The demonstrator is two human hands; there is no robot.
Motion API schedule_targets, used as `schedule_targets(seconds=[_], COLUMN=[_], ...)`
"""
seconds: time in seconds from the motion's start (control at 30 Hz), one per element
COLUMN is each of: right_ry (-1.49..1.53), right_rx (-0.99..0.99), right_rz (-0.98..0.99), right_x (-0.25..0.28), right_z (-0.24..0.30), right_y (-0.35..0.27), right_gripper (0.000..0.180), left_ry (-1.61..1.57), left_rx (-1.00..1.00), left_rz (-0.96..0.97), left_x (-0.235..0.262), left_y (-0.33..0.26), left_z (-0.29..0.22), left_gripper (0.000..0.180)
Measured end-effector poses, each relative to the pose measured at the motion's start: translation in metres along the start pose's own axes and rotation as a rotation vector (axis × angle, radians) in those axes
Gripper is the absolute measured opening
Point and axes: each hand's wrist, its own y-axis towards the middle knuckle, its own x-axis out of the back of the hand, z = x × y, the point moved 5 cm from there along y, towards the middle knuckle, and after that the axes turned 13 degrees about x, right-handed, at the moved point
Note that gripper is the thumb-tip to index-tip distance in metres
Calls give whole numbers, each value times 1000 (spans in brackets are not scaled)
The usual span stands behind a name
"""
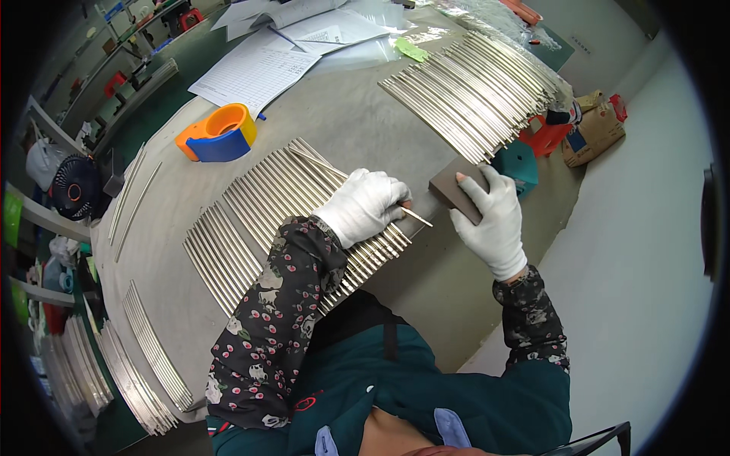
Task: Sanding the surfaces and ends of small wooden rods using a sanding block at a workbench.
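My left hand (pixel 363 207), in a white glove with bare fingertips, is closed around a thin metal rod (pixel 416 216). One end of that rod sticks out past my fingers, and its other end reaches up left over the row. Beneath the hand lies a row of shiny metal rods (pixel 258 199), side by side on the grey table. My gloved right hand (pixel 494 224) grips a brown-grey rectangular block (pixel 455 187) at the table's right edge, fingers over its top. The block is close to the rod's end but apart from it.
A second batch of rods (pixel 471 95) lies at the far right. An orange and blue tape dispenser (pixel 220 134) and paper sheets (pixel 258 72) sit farther back. More rods (pixel 141 372) lie at the left. A teal bin (pixel 517 169) stands beyond the right edge.
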Motion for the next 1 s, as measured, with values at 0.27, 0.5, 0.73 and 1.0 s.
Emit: schedule_targets(seconds=[0.27,0.5,0.73,1.0], right_ry=[95,39,171,131], right_rx=[-58,-101,-8,44], right_rz=[-39,-132,-64,-226], right_x=[-15,-24,-47,-9], right_z=[4,15,7,23], right_y=[-2,12,38,25], right_gripper=[50,56,50,14], left_ry=[-10,0,16,-8], left_rx=[52,27,47,39], left_rz=[7,-22,20,-12], left_x=[6,6,5,5], left_y=[-1,-1,1,-1], left_z=[-5,-5,-5,-4], left_gripper=[12,13,12,13])
